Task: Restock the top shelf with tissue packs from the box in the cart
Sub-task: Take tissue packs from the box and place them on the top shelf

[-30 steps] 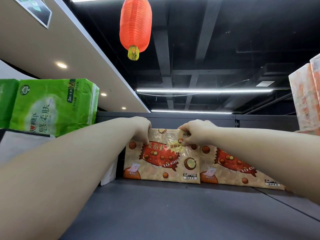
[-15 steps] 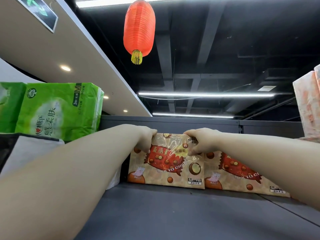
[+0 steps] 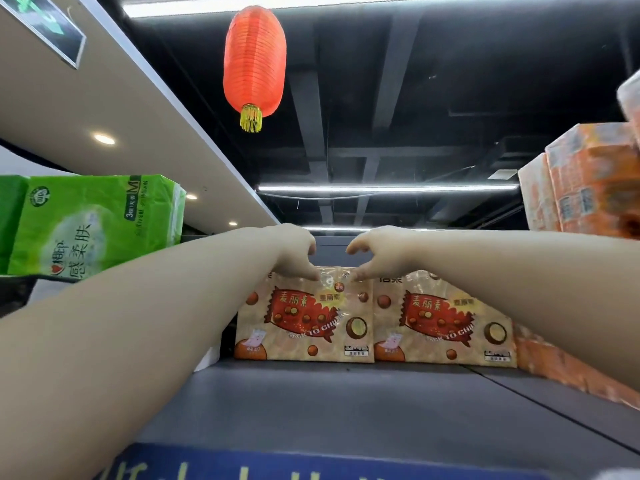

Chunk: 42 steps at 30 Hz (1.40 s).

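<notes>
Standing upright at back of top shelf (image 3: 346, 403): 2 beige tissue packs, left pack (image 3: 304, 323) touching right pack (image 3: 443, 320). Left hand (image 3: 294, 251) and right hand (image 3: 375, 252) above left pack, fingers loosely curled, gripping nothing; lower fingertips touch its top edge. 1 green pack (image 3: 97, 226) far left, second cut off by frame. Orange packs (image 3: 588, 181) right: blurred, count unclear. 1 red lantern (image 3: 254, 60) overhead.

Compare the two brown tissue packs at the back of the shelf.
Fingers of the left hand and right hand touch the top edge of the left brown pack; none touch the right brown pack. The left brown pack borders a gap, the right brown pack orange packs. Both stand upright, side by side, same print.
</notes>
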Each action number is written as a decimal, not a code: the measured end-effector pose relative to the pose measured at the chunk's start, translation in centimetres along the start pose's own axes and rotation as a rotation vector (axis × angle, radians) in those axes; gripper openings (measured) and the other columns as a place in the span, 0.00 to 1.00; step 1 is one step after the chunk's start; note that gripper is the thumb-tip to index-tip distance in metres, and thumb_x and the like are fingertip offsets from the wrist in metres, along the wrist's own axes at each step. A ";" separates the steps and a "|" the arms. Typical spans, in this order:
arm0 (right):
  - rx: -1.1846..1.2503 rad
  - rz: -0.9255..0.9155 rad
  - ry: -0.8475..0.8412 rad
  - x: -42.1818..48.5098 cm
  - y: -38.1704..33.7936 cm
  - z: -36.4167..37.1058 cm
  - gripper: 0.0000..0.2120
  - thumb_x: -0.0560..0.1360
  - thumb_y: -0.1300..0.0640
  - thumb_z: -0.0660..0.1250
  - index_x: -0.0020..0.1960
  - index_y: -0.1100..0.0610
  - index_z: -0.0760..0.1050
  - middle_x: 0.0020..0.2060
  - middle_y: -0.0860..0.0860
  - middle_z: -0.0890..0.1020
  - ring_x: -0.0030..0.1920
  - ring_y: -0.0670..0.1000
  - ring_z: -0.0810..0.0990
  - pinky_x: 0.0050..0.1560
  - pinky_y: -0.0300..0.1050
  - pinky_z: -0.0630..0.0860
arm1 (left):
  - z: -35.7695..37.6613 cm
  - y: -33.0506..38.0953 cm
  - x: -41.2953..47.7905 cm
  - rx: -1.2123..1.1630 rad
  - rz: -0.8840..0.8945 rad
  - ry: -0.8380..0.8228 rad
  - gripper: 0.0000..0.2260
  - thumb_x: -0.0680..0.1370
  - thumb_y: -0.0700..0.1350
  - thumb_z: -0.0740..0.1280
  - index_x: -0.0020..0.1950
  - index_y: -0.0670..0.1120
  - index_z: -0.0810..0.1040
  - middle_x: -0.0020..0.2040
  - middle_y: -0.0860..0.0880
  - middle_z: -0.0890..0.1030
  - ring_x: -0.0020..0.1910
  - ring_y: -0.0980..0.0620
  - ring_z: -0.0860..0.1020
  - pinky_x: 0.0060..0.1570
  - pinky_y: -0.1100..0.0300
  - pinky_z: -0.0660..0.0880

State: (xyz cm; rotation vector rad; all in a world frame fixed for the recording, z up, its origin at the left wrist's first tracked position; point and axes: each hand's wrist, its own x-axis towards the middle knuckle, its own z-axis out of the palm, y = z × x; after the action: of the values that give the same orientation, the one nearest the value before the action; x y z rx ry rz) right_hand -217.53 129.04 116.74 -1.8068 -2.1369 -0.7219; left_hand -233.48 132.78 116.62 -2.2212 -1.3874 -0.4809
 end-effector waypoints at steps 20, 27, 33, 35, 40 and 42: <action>0.151 -0.114 0.041 -14.9 -1.2 -4.0 0.24 0.76 0.46 0.65 0.70 0.53 0.68 0.65 0.51 0.74 0.65 0.51 0.73 0.62 0.44 0.70 | -5.0 5.8 -16.3 0.017 -0.162 0.081 0.24 0.77 0.59 0.63 0.67 0.46 0.73 0.62 0.48 0.76 0.58 0.49 0.74 0.58 0.54 0.74; 0.141 -0.050 0.024 -22.4 -2.8 -7.0 0.23 0.77 0.47 0.65 0.69 0.54 0.69 0.65 0.51 0.75 0.64 0.51 0.73 0.58 0.41 0.69 | -7.0 8.5 -21.7 -0.040 -0.119 0.068 0.22 0.77 0.57 0.63 0.67 0.47 0.73 0.60 0.48 0.77 0.56 0.51 0.74 0.53 0.58 0.73; 0.136 0.075 -0.033 -29.9 -5.6 -8.7 0.22 0.76 0.48 0.65 0.68 0.53 0.71 0.63 0.50 0.76 0.58 0.49 0.74 0.56 0.40 0.69 | -8.0 9.6 -28.1 -0.045 -0.029 0.012 0.22 0.77 0.59 0.62 0.66 0.49 0.73 0.64 0.49 0.75 0.61 0.49 0.73 0.58 0.54 0.73; 0.114 0.113 -0.064 -32.7 -7.2 -8.8 0.22 0.77 0.47 0.65 0.68 0.54 0.72 0.63 0.49 0.76 0.60 0.50 0.74 0.61 0.43 0.70 | -8.1 9.4 -30.6 -0.038 -0.007 -0.011 0.23 0.77 0.59 0.62 0.66 0.49 0.73 0.64 0.49 0.74 0.62 0.48 0.72 0.60 0.51 0.73; 0.060 0.205 -0.153 -39.4 -11.1 -9.5 0.23 0.76 0.46 0.64 0.68 0.54 0.71 0.65 0.51 0.75 0.64 0.53 0.72 0.62 0.45 0.68 | -7.9 10.5 -37.3 -0.098 0.097 -0.027 0.22 0.77 0.60 0.61 0.63 0.46 0.75 0.61 0.48 0.76 0.59 0.47 0.74 0.56 0.50 0.75; 0.052 0.232 -0.193 -42.2 -12.4 -9.9 0.24 0.77 0.46 0.64 0.69 0.54 0.70 0.65 0.52 0.74 0.64 0.53 0.72 0.61 0.44 0.68 | -7.6 11.5 -39.5 -0.137 0.136 -0.055 0.23 0.77 0.60 0.61 0.64 0.46 0.74 0.61 0.48 0.76 0.59 0.47 0.74 0.56 0.50 0.76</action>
State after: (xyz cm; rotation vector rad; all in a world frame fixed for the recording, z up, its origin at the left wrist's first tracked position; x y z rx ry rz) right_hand -222.39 86.76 101.80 -2.1260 -1.9878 -0.4493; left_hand -240.23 95.06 99.82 -2.4368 -1.2537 -0.4834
